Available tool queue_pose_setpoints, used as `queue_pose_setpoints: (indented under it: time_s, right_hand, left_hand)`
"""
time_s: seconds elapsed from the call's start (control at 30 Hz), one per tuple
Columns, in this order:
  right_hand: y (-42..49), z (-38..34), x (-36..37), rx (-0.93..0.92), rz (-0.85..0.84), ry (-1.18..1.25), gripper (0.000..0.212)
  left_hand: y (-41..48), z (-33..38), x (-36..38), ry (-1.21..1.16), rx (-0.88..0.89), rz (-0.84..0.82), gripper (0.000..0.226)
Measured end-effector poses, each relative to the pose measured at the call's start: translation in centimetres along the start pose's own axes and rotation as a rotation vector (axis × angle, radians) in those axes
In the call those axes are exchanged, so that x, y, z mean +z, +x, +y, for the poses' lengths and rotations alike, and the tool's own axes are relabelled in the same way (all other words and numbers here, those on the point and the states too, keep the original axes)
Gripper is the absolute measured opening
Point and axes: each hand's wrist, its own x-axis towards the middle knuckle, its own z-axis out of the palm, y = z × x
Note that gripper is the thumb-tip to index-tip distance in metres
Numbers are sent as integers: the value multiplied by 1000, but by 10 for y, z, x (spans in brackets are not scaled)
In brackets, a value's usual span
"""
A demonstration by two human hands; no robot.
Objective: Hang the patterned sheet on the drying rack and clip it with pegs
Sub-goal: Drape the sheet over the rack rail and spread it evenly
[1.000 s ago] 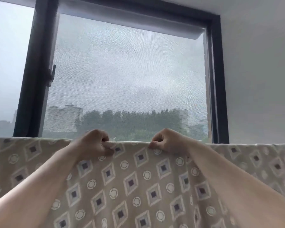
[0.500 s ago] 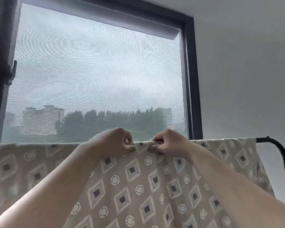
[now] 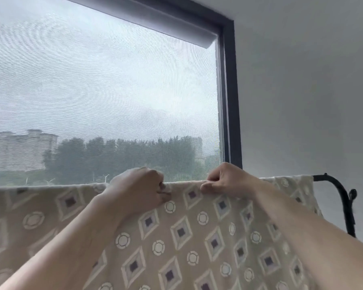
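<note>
The patterned sheet (image 3: 176,237), beige with diamonds and small rings, hangs over the top bar of the drying rack (image 3: 344,197) and fills the view from 9 o'clock round through 6 to about 4 o'clock. Its folded top edge runs nearly level across the view, just below the middle. The left hand (image 3: 138,189), at about 7 o'clock from the centre, is curled tight, its fingers and thumb pinching the sheet's top edge where the cloth bends over the bar. The right hand (image 3: 226,181), at about 5 o'clock, is curled likewise, thumb in front and fingers over the top, gripping the same edge. The two hands are near each other, with a short stretch of cloth between them. Both bare forearms reach up from the lower corners and cross in front of the hanging cloth. At 4 o'clock the sheet's side edge ends just short of the rack's black metal end, which curves down from the bar. Behind the sheet, from 9 to 12 o'clock, a window (image 3: 103,91) with a mesh screen shows hazy trees and a building. Its dark frame (image 3: 231,101) stands at 1 o'clock, beside a plain pale wall (image 3: 302,101) at 2 o'clock.
</note>
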Motion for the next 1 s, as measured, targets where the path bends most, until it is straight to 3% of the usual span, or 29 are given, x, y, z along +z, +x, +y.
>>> queue_pose_setpoints:
  time_s: [0.2, 0.4, 0.53, 0.73, 0.83, 1.0]
  right_hand:
    - [1, 5, -10, -9, -78, -66, 63]
    - [-26, 33, -27, -76, 53, -145, 24]
    - [-38, 64, -47, -80, 76, -163, 12]
    - [-45, 99, -65, -199, 86, -163, 22]
    - [-56, 133, -87, -200, 84, -174, 12]
    - [-67, 192, -117, -184, 90, -212, 39]
  left_hand:
    - [-3, 9, -5, 105, 67, -17, 36]
    - [10, 33, -16, 116, -27, -199, 43]
    - [35, 75, -6, 43, -43, -196, 44]
    - [89, 166, 25, -44, -47, -131, 37]
    - [106, 192, 37, -15, -53, -96, 31]
    - [118, 211, 48, -19, -91, -121, 29]
